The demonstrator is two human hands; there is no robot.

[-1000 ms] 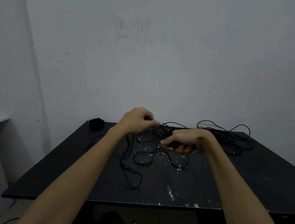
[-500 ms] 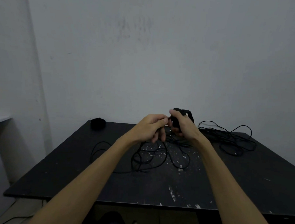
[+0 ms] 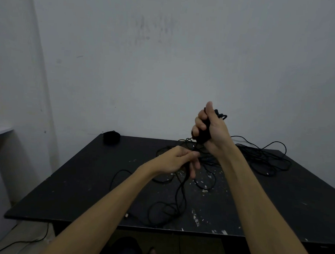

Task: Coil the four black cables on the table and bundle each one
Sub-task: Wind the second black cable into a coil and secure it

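coiled cable (image 3: 204, 135) raised, loose cables (image 3: 261, 159) tabled

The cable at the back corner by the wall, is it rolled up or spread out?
Rolled up: the coiled cable sits as one small tight lump on the table.

Black table (image 3: 83, 190) (paint-flecked), loose black cables (image 3: 261, 159), coiled bundle (image 3: 111, 137) at far-left corner

Right hand (image 3: 210, 126) raised, grip clenched, thumb up; left hand (image 3: 177, 160) lower, fingertips pinched.
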